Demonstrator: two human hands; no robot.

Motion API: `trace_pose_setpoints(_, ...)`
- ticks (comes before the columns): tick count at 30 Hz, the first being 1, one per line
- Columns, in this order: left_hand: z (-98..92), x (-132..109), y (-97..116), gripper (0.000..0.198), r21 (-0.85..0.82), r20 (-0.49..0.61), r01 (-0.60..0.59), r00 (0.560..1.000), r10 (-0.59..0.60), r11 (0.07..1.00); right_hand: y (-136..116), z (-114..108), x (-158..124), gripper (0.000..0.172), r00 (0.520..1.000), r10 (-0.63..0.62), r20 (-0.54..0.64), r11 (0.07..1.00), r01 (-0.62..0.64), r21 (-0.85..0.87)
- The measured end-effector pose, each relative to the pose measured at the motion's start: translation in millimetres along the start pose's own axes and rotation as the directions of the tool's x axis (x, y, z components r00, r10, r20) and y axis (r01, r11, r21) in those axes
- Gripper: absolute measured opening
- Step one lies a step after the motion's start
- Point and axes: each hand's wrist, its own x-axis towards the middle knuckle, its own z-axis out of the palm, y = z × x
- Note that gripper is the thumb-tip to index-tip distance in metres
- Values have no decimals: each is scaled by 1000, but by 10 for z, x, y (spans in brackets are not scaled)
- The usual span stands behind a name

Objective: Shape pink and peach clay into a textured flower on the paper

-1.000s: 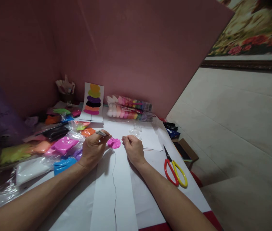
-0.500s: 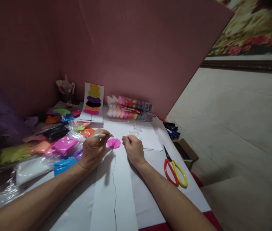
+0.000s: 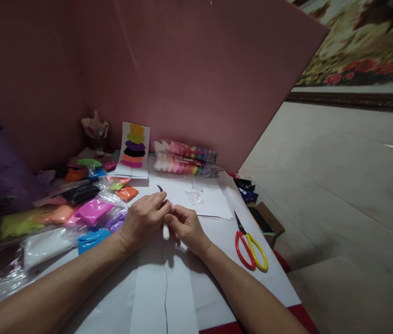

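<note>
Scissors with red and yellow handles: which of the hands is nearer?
Right. The right hand is left of the scissors; the left hand is farther left, beyond the right one.

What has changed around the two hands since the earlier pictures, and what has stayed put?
The left hand moved right and the right hand slightly left, coming together. The white-handled tool swung round, handle toward the wearer; the hands now mostly hide the pink clay disc. The scissors stayed put.

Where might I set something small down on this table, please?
Bare white tabletop shows between the right forearm and the scissors, and between the left forearm and the paper strip. Far left is crowded with colourful packets.
</note>
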Motion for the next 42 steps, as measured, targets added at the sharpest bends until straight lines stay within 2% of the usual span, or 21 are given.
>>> trace_pose_setpoints(4, 7, 22, -17, 25, 46, -44, -84, 995, 86, 995, -54, 30, -21, 36, 970, 223, 96, 935, -240, 261)
trace_pose_setpoints(7, 24, 12, -4, 23, 58, -31, -100, 994, 102, 993, -92, 46, -28, 31, 948, 303, 99, 869, -318, 380)
trace_pose_setpoints(9, 29, 1, 13, 24, 71, -43, -88, 995, 91, 994, -93, 23, -12, 23, 944, 328, 43, 878, -322, 355)
trace_pose_setpoints(11, 24, -9, 30, 28, 88, -35, -66, 997, 69, 994, -67, -51, 24, 14, 949, 301, -90, 943, -283, 177)
trace_pose_setpoints(12, 19, -14, 36, 31, 94, -16, -56, 998, 58, 994, -46, -106, 45, 13, 948, 258, -185, 965, -263, -6)
trace_pose_setpoints(13, 12, -17, 41, 33, 96, 8, -49, 999, 48, 994, -24, -168, 66, 14, 937, 165, -307, 942, -242, -233)
trace_pose_setpoints(14, 5, -21, 44, 34, 97, 33, -42, 999, 39, 994, -2, -232, 84, 16, 925, 60, -374, 841, -249, -480)
trace_pose_setpoints(15, -2, -24, 46, 35, 95, 55, -34, 998, 28, 995, 17, -293, 97, 18, 910, 1, -415, 695, -299, -654)
trace_pose_setpoints(18, -16, -32, 45, 34, 69, 95, -1, 996, -6, 998, 44, -413, 105, 19, 902, -2, -431, 565, -354, -745)
trace_pose_setpoints(20, -20, -40, 43, 34, 41, 115, 21, 993, -26, 999, 37, -432, 86, 19, 911, -3, -413, 513, -353, -783)
trace_pose_setpoints(27, -18, -63, 52, 30, 16, 132, 63, 989, -64, 998, -40, -341, -13, 13, 936, -31, -351, 309, -325, -894)
trace_pose_setpoints(30, -15, -62, 49, 33, 10, 129, 61, 990, -62, 998, -66, -293, -32, 9, 935, -49, -352, 170, -340, -925)
trace_pose_setpoints(32, -23, -52, 64, 33, -15, 93, 30, 995, -29, 999, -74, -266, -31, 15, 930, -95, -355, 99, -346, -933)
trace_pose_setpoints(36, -110, 20, 235, 31, -158, -70, -140, 989, 130, 977, -70, -239, -10, 15, 916, -261, -304, 111, -285, -952)
trace_pose_setpoints(37, -150, 52, 311, 30, -213, -76, -189, 981, 177, 958, -66, -240, -3, 14, 912, -295, -284, 119, -260, -958)
trace_pose_setpoints(39, -242, 131, 480, 25, -337, -70, -307, 951, 301, 890, -52, -248, 13, 12, 900, -358, -247, 129, -214, -968)
trace_pose_setpoints(42, -386, 271, 728, 16, -464, 13, -441, 863, 504, 768, -24, -272, 52, 12, 858, -465, -220, 143, -172, -975)
